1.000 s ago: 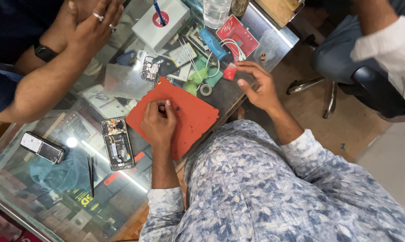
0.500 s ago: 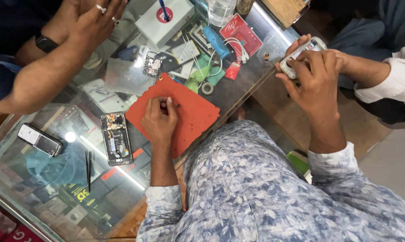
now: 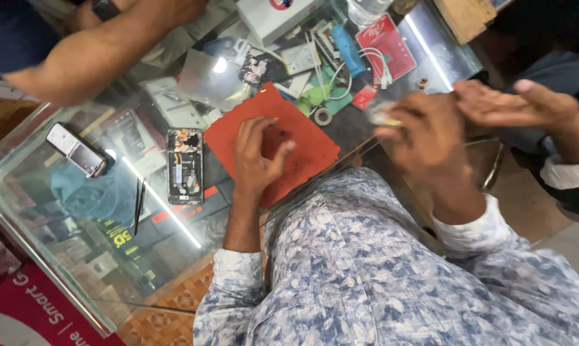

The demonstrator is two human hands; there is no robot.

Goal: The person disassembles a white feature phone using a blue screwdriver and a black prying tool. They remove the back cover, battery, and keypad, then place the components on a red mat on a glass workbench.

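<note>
Left hand (image 3: 257, 154) at frame centre, grip loosely curled and holding nothing visible, resting on flat orange-red rubber mat (image 3: 273, 144) on glass desk (image 3: 78, 256). Right hand (image 3: 424, 131) at right, clenched on small blurred pale object (image 3: 382, 115), kind unreadable. Opened black phone (image 3: 185, 165) just left of mat, long axis vertical, nearer left hand. Another person's hand (image 3: 513, 106) beside right hand.

Flat orange-red rubber work mat (image 3: 302, 144), roughly square, lies turned diamond-wise on glass bench (image 3: 78, 256), centre frame, w/ small dark specks on it. Small pale blurred object (image 3: 384, 116), centre-right, held off bench edge; kind can't be told.
</note>
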